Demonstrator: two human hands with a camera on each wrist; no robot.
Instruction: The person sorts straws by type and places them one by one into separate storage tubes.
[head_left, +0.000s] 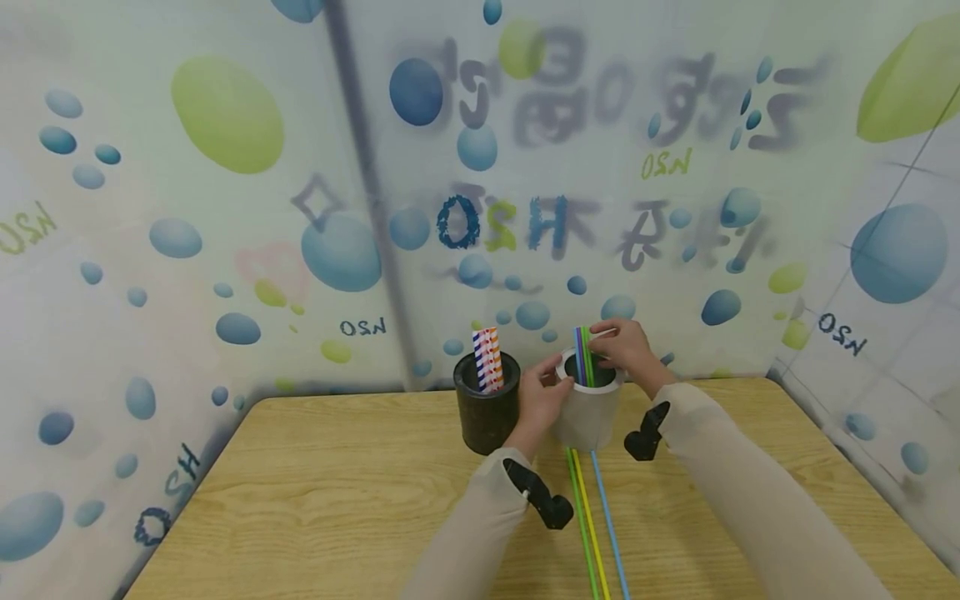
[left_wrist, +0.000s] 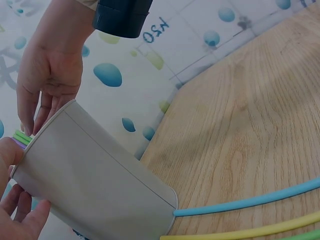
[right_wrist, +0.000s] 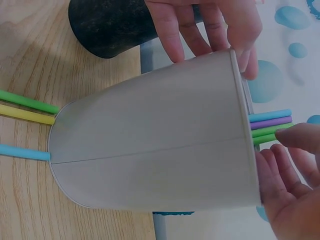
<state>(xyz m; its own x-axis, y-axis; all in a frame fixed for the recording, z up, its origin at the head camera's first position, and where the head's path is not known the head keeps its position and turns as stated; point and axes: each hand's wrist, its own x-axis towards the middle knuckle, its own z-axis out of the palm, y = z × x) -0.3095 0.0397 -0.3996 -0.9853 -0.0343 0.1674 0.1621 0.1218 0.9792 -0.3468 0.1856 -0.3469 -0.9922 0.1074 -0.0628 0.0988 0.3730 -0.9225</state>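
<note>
We see blue, purple and green straws point(head_left: 587, 354) in the white cup point(head_left: 588, 421). They stand the long way up, tops poking out. The left hand point(head_left: 542, 396) grips the white cup at its edge. The right hand point(head_left: 626, 346) is at the white cup's top, by the green ones; we can't tell if it pinches them. Left of the white cup, a black cup point(head_left: 487, 423) holds patterned straws point(head_left: 487, 358). In front of the white cup, three long straws point(head_left: 592, 525) lie pointing away from it.

A plain cream left sleeve point(head_left: 468, 533) fills the lower centre, its matching right sleeve point(head_left: 757, 492) the lower right; black, round-ended wrist cameras point(head_left: 536, 493) point(head_left: 647, 433) sit at both cuffs.
</note>
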